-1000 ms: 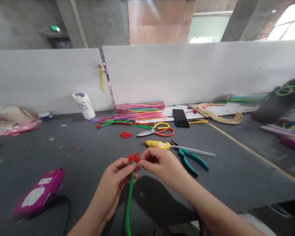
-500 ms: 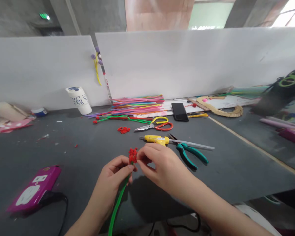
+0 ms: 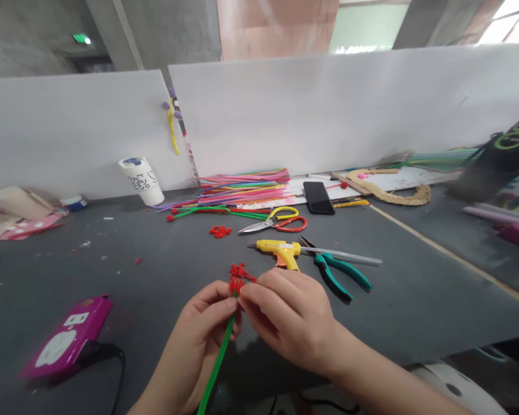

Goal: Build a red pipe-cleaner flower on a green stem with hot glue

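Note:
My left hand [image 3: 201, 328] pinches a green pipe-cleaner stem [image 3: 215, 369] just below its top, over the dark table [image 3: 415, 300]. A small red pipe-cleaner flower [image 3: 239, 275] sits on the stem's tip. My right hand [image 3: 285, 314] is closed, its fingertips pinching at the base of the red flower, touching my left fingertips. Beyond the hands lie a yellow glue gun [image 3: 281, 251] and green-handled pliers [image 3: 339, 276].
Scissors [image 3: 277, 223], a red scrap [image 3: 219, 231], a heap of coloured pipe cleaners [image 3: 242, 187], a black phone [image 3: 318, 197] and a white cup [image 3: 140, 180] lie further back by white panels [image 3: 328, 109]. A magenta power strip [image 3: 67, 337] sits at the left.
The hands have come closer to me and lower. My right hand has closed over the flower's base, and the red flower now sticks out above the fingers. The view has tilted slightly.

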`<act>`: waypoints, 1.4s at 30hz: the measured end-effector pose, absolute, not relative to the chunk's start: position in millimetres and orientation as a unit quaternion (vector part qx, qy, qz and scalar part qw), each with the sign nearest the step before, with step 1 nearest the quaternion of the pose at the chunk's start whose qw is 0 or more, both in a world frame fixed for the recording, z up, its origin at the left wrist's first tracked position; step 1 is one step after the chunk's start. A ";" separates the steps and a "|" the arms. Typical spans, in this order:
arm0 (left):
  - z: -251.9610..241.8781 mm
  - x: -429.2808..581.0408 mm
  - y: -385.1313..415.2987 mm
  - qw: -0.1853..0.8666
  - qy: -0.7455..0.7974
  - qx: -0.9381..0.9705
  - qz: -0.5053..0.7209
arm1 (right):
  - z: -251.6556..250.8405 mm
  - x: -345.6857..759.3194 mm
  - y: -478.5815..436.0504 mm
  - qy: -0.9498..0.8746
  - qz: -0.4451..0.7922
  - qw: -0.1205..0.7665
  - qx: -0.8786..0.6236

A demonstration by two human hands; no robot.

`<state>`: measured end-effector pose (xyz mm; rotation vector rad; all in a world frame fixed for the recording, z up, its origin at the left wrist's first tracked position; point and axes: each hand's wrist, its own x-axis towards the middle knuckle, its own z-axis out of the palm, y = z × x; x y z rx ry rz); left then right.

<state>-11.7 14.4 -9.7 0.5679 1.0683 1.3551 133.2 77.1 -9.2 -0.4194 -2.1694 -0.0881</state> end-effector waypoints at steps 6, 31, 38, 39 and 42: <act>-5.8 -10.3 9.9 0.619 0.454 0.244 0.592 | -12.2 135.7 74.7 -0.874 -0.047 0.454 -0.167; -6.9 -9.7 7.9 0.579 0.448 0.291 0.615 | -6.4 134.9 70.3 -0.861 -0.026 0.485 -0.153; -5.3 -11.1 6.7 0.513 0.445 0.375 0.631 | 1.3 137.2 65.1 -0.828 0.115 0.529 -0.149; -5.9 -12.0 6.8 0.493 0.444 0.403 0.630 | 3.8 137.5 64.8 -0.810 0.162 0.540 -0.160; -8.7 -15.8 7.7 0.437 0.449 0.483 0.612 | 11.4 138.0 65.9 -0.769 0.245 0.556 -0.200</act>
